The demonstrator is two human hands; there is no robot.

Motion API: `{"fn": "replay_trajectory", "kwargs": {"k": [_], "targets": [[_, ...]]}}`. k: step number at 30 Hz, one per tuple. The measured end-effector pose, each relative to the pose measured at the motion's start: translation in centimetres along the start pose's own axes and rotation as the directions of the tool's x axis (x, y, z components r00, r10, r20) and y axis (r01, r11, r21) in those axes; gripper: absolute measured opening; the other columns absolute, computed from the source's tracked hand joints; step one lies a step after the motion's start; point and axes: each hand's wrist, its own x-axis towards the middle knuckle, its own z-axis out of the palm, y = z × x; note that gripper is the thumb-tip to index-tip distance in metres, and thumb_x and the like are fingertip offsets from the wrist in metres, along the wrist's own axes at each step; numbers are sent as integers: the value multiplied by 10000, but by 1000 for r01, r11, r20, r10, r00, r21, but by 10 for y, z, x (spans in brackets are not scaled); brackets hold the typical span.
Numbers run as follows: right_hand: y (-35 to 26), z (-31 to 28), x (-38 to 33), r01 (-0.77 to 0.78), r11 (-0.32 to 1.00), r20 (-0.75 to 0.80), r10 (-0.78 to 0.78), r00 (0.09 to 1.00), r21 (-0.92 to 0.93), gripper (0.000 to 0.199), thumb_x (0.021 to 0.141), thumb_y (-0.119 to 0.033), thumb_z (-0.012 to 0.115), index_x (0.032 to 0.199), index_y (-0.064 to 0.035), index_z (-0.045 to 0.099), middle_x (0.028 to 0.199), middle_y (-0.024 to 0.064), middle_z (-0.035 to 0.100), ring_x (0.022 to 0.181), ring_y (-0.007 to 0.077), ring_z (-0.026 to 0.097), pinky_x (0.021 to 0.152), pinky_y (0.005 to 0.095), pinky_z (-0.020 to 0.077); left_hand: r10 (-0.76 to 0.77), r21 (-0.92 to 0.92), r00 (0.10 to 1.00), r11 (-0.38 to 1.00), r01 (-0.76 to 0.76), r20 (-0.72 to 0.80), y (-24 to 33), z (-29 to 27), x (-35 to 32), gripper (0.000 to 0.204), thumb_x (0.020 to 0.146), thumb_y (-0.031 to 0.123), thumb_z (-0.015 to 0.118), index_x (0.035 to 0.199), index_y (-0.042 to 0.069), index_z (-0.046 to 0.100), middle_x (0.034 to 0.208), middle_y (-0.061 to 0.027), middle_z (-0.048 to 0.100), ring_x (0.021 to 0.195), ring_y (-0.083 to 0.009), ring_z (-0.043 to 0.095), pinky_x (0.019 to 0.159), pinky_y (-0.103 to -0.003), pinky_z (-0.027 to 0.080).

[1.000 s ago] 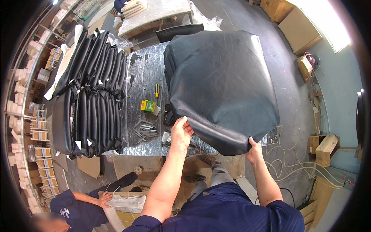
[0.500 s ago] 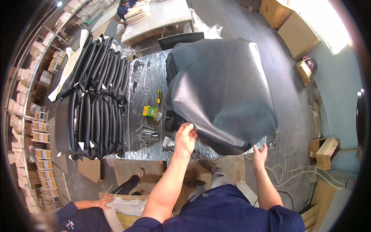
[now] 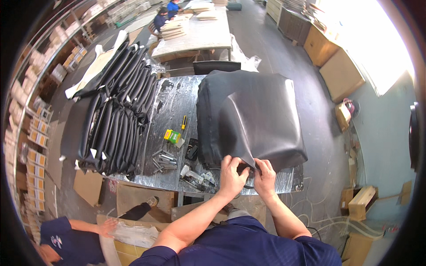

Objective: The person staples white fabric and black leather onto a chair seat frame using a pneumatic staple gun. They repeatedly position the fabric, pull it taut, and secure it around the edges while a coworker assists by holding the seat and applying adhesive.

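A black leather-like sheet point(image 3: 266, 115) lies over a boxy pile on the metal-topped table point(image 3: 171, 95), a raised fold running from its middle to its near edge. At that near edge, my left hand point(image 3: 233, 177) has its fingers closed on the sheet. Close beside it, my right hand point(image 3: 265, 178) pinches the same edge where the fold ends. What lies beneath the sheet is mostly hidden. Left of the pile are a yellow-and-green box point(image 3: 172, 135), a yellow-handled cutter point(image 3: 183, 122), several grey metal strips point(image 3: 164, 160) and a dark tool point(image 3: 192, 149).
Folded black padded covers point(image 3: 111, 128) stand in a tall row at the table's left. A co-worker's hand point(image 3: 106, 227) rests on a pale panel at lower left. Hoses point(image 3: 328, 217) run over the floor at right. Other people sit by a far white table point(image 3: 199, 35).
My right hand has moved left from the sheet's right corner and now grips the edge beside my left hand. The sheet has settled flatter, with a fold raised. The view has shifted.
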Motion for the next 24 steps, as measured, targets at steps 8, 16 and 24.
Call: {"fn": "replay_trajectory", "kwargs": {"k": [8, 16, 24], "targets": [[-112, -69, 59, 539, 841, 497, -483, 721, 34, 218, 943, -111, 811, 1135, -31, 746, 842, 146, 689, 760, 369, 702, 679, 472, 558, 358, 386, 803, 906, -176, -475, 14, -103, 14, 838, 699, 124, 940, 1400, -1, 499, 1406, -259, 488, 1325, -479, 483, 1106, -582, 377], [-224, -128, 97, 655, 520, 705, -709, -28, 548, 284, 791, -236, 885, 836, -24, 701, 582, 112, 462, 461, 353, 492, 473, 468, 346, 457, 482, 884, 755, -445, 100, 86, -250, -74, 314, 882, 297, 854, 1144, 151, 760, 1439, -73, 662, 1575, -417, 406, 1294, -725, 210], [-328, -129, 98, 789, 202, 627, -729, -275, 581, 200, 949, -32, 772, 1141, 18, 757, 900, 159, 722, 730, 336, 683, 693, 430, 538, 337, 320, 910, 913, -253, -243, 191, -271, -292, 184, 1011, 220, 776, 958, 96, 651, 768, -79, 578, 711, -328, 623, 613, -455, 432]]}}
